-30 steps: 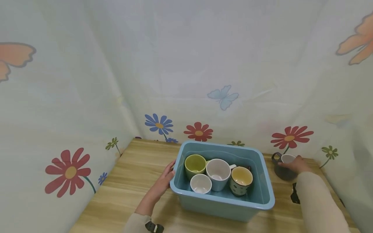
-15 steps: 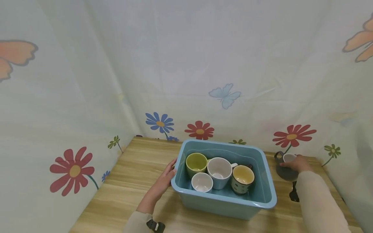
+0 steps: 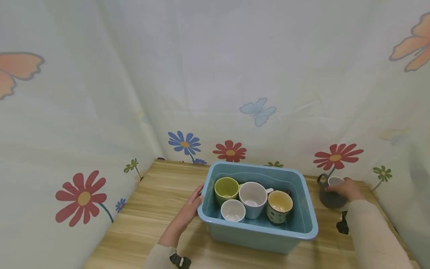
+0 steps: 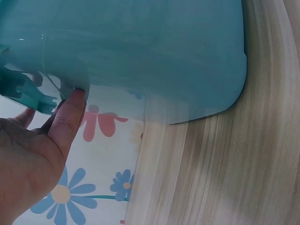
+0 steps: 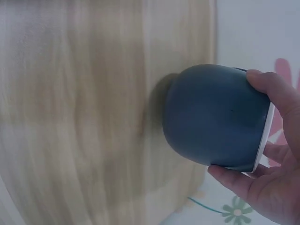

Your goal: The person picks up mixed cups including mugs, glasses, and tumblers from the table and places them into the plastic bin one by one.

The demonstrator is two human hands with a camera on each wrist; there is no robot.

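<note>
My right hand (image 3: 349, 189) grips a dark grey mug (image 3: 330, 198) with a pale inside, to the right of a blue plastic bin (image 3: 258, 243). In the right wrist view, thumb and fingers pinch the mug (image 5: 211, 119) near its rim. Its base is close to the table; whether they touch I cannot tell. The mug's handle points back and left. At the bin's left end my left hand (image 3: 188, 209) rests with extended fingers against the outer wall. Inside the bin stand a green mug (image 3: 226, 188), a larger white-lined mug (image 3: 253, 200), a small white cup (image 3: 233, 211) and a yellow-lined spotted mug (image 3: 279, 207).
The wooden table (image 3: 168, 186) extends left and in front of the bin. A flower-printed cloth (image 3: 215, 74) hangs behind and at both sides. A small dark object, perhaps part of a wrist strap (image 3: 342, 223), shows beside the right sleeve.
The right hand and the dark mug have shifted slightly to the right. My left hand stays against the bin, and the mugs inside keep their places. The head view has moved a little.
</note>
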